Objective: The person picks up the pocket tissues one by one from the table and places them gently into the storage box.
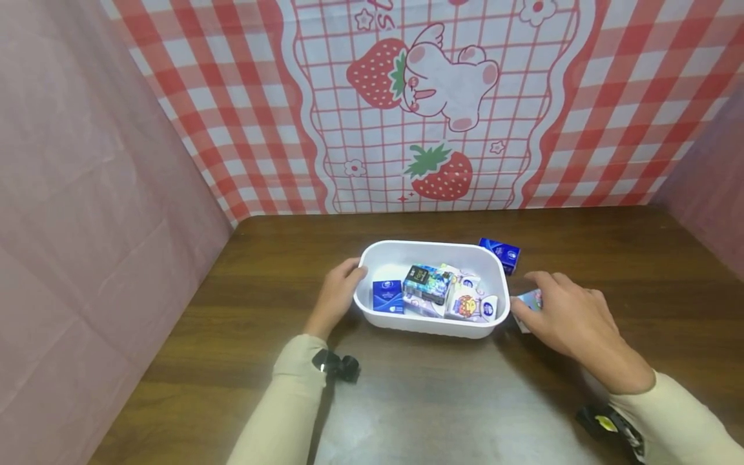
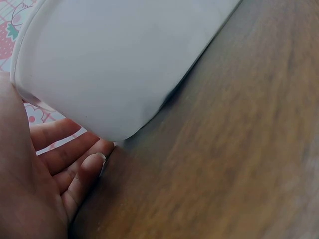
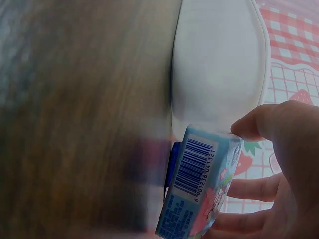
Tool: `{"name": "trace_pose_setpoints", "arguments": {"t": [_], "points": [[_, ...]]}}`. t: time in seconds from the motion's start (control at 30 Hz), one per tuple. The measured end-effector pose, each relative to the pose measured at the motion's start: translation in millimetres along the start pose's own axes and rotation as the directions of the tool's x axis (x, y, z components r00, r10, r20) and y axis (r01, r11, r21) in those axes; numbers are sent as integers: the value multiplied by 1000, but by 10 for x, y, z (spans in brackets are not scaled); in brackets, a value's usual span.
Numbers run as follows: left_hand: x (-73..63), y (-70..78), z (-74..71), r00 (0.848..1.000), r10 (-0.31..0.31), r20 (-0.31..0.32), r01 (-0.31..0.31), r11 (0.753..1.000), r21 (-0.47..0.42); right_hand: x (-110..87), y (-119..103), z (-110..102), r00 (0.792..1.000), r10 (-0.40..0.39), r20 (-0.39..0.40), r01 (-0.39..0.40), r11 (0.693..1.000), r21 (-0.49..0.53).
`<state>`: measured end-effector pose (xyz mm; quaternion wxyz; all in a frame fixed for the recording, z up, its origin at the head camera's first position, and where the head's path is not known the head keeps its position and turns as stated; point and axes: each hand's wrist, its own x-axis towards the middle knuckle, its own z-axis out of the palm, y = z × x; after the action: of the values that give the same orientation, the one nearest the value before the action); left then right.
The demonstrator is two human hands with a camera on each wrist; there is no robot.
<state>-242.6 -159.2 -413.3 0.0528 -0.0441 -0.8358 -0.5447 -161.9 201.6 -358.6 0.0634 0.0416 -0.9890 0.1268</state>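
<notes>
A white plastic basin point(image 1: 430, 326) stands on the table with several small tissue packs inside. My left hand point(image 1: 338, 290) holds its left end, the thumb at the rim; in the left wrist view the fingers point(image 2: 65, 154) bend against the basin's end wall point(image 2: 114, 74). Just off the basin's right end, my right hand point(image 1: 566, 316) pinches a light-blue tissue pack point(image 3: 199, 184) with a barcode and a pink print. Inside the basin lie a dark-blue pack point(image 1: 387, 297), a black-and-teal pack point(image 1: 427, 283) on top of others, and white-and-purple packs point(image 1: 465, 305).
Another dark-blue tissue pack point(image 1: 501, 253) lies on the brown wooden table point(image 1: 232, 361), behind the basin's right end. A red-and-white checked cloth point(image 1: 244, 116) with strawberries hangs at the back. Pink cloth point(image 1: 87, 194) hangs at the left side.
</notes>
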Motion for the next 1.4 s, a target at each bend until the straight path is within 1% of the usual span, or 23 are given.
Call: {"name": "trace_pose_setpoints", "arguments": {"t": [0.4, 0.67, 0.8, 1.1, 1.4], "points": [[-11, -20, -8, 1000, -4, -4, 4, 1000, 0, 9, 1, 15, 999, 7, -42, -6, 999, 33], [-14, -14, -19, 1000, -10, -6, 10, 1000, -10, 20, 13, -16, 994, -20, -105, 24, 999, 41], [-18, -18, -24, 1000, -12, -8, 12, 1000, -9, 21, 8, -27, 994, -22, -106, 27, 999, 47], [-7, -9, -21, 1000, -8, -6, 8, 1000, -8, 18, -5, -12, 996, 1, -88, 4, 998, 62], [-3, 13, -3, 1000, -16, 3, 16, 1000, 2, -14, 6, -37, 991, -18, -129, 25, 998, 49]]}}
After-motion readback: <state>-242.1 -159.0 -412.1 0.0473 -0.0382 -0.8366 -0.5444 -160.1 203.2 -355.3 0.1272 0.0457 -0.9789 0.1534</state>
